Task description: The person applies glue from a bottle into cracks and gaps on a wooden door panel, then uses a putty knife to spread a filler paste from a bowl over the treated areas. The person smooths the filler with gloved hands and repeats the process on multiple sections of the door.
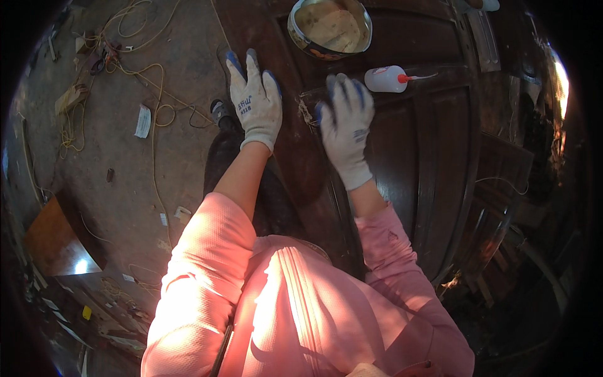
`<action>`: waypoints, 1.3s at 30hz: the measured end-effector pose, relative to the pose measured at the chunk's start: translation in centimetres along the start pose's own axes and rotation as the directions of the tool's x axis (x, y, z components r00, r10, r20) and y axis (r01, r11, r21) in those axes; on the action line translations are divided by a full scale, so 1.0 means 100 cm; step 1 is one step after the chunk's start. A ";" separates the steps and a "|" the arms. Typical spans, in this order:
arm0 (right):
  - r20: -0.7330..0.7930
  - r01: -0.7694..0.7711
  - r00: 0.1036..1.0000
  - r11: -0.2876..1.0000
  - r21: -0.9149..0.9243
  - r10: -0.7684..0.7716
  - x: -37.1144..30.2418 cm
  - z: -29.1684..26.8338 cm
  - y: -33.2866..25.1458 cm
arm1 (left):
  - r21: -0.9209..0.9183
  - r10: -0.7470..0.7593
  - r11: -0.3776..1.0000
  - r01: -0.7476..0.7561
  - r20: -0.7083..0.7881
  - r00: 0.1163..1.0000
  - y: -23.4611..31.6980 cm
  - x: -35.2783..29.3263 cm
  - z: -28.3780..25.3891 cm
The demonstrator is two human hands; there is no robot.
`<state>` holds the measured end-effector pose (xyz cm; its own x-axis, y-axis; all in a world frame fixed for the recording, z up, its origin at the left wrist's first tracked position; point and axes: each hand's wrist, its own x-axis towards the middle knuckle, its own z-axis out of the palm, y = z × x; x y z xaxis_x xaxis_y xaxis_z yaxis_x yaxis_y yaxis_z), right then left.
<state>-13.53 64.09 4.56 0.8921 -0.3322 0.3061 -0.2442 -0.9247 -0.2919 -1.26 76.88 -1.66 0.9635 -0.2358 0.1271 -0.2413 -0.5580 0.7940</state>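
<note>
A dark brown panelled wooden door (392, 147) lies flat in front of me. My left hand (256, 110), in a white work glove with blue fingertips, is at the door's left edge with its fingers spread, and nothing shows in it. Over the door, my right hand (348, 129) wears a matching glove and is slightly blurred. Its fingers stretch forward with the thumb apart. Between the hands, a rough pale patch of splinters or residue (306, 111) marks the wood. Just beyond the right fingers, a white squeeze bottle (384, 79) with a red nozzle lies on its side.
A round tub (294, 32) with tan contents stands on the door's far part. Yellow cord (162, 94) and wood scraps (71, 98) litter the floor at left. A shiny orange-brown panel (59, 242) lies at lower left. More dark panels (499, 188) are at right.
</note>
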 end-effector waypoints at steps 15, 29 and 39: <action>0.142 0.121 0.987 0.913 -0.389 -0.071 0.171 0.050 0.066 | 0.009 -0.018 1.000 0.017 0.031 0.999 0.008 0.001 -0.002; 0.183 -0.246 0.958 0.961 0.128 0.221 -0.026 0.011 -0.005 | 0.003 -0.014 1.000 0.014 0.038 0.999 0.005 0.000 -0.004; 0.266 -0.063 0.958 0.983 -0.174 0.109 -0.050 0.023 -0.005 | -0.032 0.008 0.999 -0.008 -0.023 1.000 0.002 0.001 0.001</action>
<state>-17.01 66.66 1.10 0.9291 -0.3693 0.0204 -0.3625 -0.9201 -0.1482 -1.22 76.65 -1.53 0.9640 -0.2219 0.1465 -0.2454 -0.5301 0.8116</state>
